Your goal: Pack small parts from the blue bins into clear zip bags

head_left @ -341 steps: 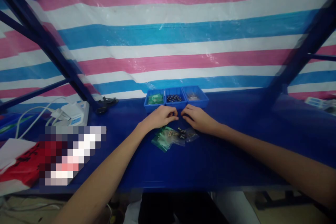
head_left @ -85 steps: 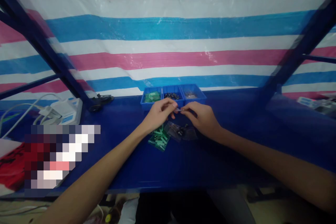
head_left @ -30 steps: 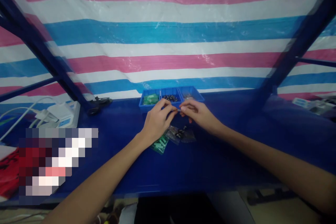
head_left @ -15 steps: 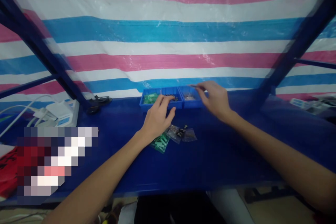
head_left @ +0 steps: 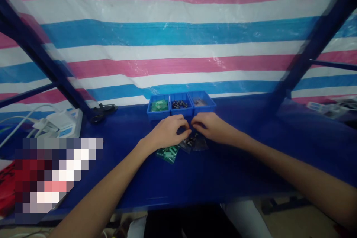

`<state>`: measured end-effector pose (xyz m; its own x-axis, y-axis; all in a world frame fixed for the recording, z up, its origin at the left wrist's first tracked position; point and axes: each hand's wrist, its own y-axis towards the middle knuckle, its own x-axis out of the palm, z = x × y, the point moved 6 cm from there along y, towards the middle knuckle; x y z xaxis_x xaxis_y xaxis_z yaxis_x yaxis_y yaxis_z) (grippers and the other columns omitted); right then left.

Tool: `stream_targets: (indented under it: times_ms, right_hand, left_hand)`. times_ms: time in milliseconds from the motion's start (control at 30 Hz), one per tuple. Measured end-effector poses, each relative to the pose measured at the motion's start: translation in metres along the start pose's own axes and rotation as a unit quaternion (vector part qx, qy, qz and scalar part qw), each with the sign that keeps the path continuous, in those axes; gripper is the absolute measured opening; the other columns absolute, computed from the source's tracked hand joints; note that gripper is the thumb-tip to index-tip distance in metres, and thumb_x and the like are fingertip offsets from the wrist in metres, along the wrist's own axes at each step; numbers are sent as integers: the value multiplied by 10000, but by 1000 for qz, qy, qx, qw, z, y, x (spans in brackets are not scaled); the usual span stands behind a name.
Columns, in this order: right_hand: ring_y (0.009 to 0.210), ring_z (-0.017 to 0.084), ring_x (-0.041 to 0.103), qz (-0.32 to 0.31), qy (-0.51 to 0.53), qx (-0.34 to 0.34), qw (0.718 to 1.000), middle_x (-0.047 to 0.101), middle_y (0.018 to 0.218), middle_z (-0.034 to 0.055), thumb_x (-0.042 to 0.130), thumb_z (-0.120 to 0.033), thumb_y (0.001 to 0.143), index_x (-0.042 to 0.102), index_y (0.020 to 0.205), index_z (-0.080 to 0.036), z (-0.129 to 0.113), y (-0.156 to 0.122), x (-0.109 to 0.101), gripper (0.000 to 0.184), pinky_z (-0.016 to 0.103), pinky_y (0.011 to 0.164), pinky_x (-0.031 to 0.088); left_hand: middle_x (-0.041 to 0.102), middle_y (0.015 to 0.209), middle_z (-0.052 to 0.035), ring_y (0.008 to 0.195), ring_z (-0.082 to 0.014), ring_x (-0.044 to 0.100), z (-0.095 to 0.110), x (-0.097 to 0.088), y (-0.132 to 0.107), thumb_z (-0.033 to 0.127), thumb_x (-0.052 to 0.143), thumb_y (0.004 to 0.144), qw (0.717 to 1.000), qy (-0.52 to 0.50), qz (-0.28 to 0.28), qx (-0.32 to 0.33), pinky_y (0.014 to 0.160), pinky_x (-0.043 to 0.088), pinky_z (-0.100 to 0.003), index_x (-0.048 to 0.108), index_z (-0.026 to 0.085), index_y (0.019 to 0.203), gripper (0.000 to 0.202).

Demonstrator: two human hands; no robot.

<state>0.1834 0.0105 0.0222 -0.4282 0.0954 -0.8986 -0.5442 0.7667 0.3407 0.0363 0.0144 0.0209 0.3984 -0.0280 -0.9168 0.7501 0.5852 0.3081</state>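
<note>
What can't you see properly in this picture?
- Head view: whatever the left hand and right hand pinch is hidden by their curled fingers.
- Bits in the three blue bins are too small to name.
- The small bags are partly covered by both hands.
- A pixelated patch hides what lies there.

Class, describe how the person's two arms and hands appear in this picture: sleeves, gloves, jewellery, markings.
Both forearms are bare right up to the frame edge, with no sleeve showing. The left hand and right hand wear no gloves. No watch, bracelet, ring or marking shows on either, though the picture is too soft to rule out small details.
</note>
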Motion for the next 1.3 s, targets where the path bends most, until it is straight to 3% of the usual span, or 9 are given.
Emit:
stream_targets:
  times_ms: [133, 267, 533, 800, 933, 1067, 1200, 1300]
  right_hand:
    - [739, 158, 589, -72, 72, 40, 994, 685, 809, 32, 563, -105, 870, 710, 880, -168, -5, -3, 9, 160, 274, 679, 402]
    - [728, 146, 574, -103, 97, 43, 989, 669, 802, 21, 610, -107, 841, 712, 892, -165, -3, -5, 9, 128, 257, 657, 397]
    - [674, 146, 554, -90, 90, 32, 991, 634, 732, 3, 602, -86, 832, 716, 862, -184, 8, -4, 15, 153, 259, 617, 388]
    - [731, 162, 586, -28, 61, 36, 997, 667, 798, 34, 560, -68, 862, 677, 825, -174, 11, -1, 12, 163, 283, 675, 402]
    - [716, 156, 619, 20, 137, 69, 988, 701, 809, 30, 560, -107, 884, 678, 879, -173, 13, 0, 10, 136, 286, 687, 443]
    - [735, 168, 662, 55, 251, 102, 961, 719, 809, 31, 596, -197, 883, 675, 895, -181, 15, 0, 14, 82, 302, 698, 497]
    - [753, 178, 696, 55, 343, 116, 931, 725, 830, 44, 585, -238, 893, 651, 932, -181, 14, 0, 20, 95, 305, 671, 526]
    - [772, 180, 703, 52, 353, 118, 927, 730, 847, 53, 570, -246, 906, 651, 947, -177, 12, 1, 18, 114, 286, 622, 515]
  left_hand:
    - [634, 977, -26, 926, -197, 609, 2, 5, 0, 509, 701, 876, 997, -53, -55, 0, 816, 475, -327, 710, 215, 940, 302]
    - [633, 987, -20, 949, -201, 606, 3, 7, 1, 514, 760, 818, 996, -61, -63, 6, 827, 468, -323, 709, 218, 956, 330]
    - [625, 916, -23, 891, -195, 610, 3, 10, 0, 304, 724, 843, 998, -33, -42, 20, 797, 484, -320, 700, 215, 933, 128]
    - [622, 906, -22, 882, -189, 596, 0, 5, 0, 332, 587, 958, 1000, 8, 0, 18, 780, 473, -323, 655, 207, 958, 142]
    - [624, 967, -34, 927, -190, 601, -2, 3, -1, 270, 577, 963, 998, 43, 46, 22, 795, 485, -320, 620, 192, 1022, 107]
    - [618, 993, -42, 942, -193, 606, 1, 6, -1, 294, 596, 966, 995, 57, 72, 34, 779, 496, -311, 596, 185, 1050, 138]
    - [626, 993, -37, 936, -186, 615, 4, 7, -1, 278, 585, 976, 995, 47, 89, 24, 759, 498, -298, 576, 186, 1016, 101]
    - [632, 989, -35, 918, -179, 620, 3, 5, 0, 279, 562, 991, 994, 41, 103, 14, 743, 493, -293, 570, 190, 1023, 95]
